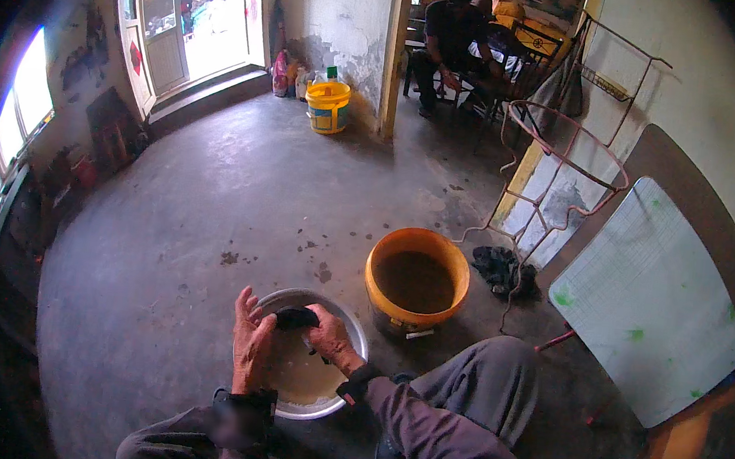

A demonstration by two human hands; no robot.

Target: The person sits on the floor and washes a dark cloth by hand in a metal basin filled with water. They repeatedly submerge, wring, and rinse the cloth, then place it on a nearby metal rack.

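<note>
A black, wet-looking item [296, 318], perhaps a piece of cloth, is held between my two hands above a metal basin [363, 339]. My right hand [332, 337] grips its right end, and a dark bit hangs below those fingers. At the left end, my left hand [251, 340] holds it near the thumb, with the other fingers raised and spread. Cloudy, brownish water [301, 376] fills the lower part of the basin. My wrists both carry dark bands.
An orange bucket [373, 282] of dark water stands right of the basin. Behind it are a rusty wire washstand [540, 211] and a black plastic bag [500, 269]. A folded tabletop [646, 303] leans at right. Farther off are a yellow bucket [328, 106] and a seated person [446, 48].
</note>
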